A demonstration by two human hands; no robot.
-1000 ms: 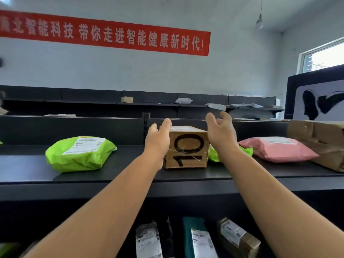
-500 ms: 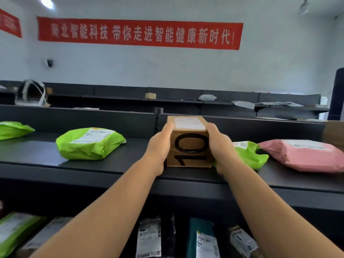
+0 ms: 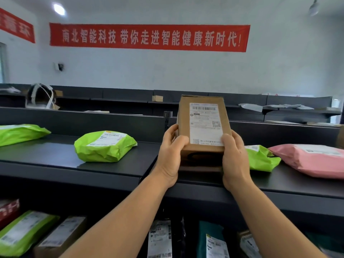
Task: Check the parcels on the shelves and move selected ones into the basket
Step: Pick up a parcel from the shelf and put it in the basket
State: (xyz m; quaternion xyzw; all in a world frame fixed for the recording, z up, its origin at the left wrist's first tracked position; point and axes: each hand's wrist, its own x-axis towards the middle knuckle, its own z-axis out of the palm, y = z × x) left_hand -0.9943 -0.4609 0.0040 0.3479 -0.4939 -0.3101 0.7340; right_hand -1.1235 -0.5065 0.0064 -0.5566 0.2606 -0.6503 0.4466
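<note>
While I hold a small brown cardboard box (image 3: 202, 127) raised above the black metal shelf (image 3: 55, 157), my left hand (image 3: 170, 155) and right hand (image 3: 234, 159) each clasp a lower corner, thumbs on its top face. I judge the checking step is under way; no basket is in sight, so any move there remains. Tilted toward me, the box shows a white shipping label (image 3: 204, 123) with barcode and a black marking on its near end. Green plastic mailers (image 3: 104, 146) and a pink one (image 3: 312, 159) lie unchecked alongside.
</note>
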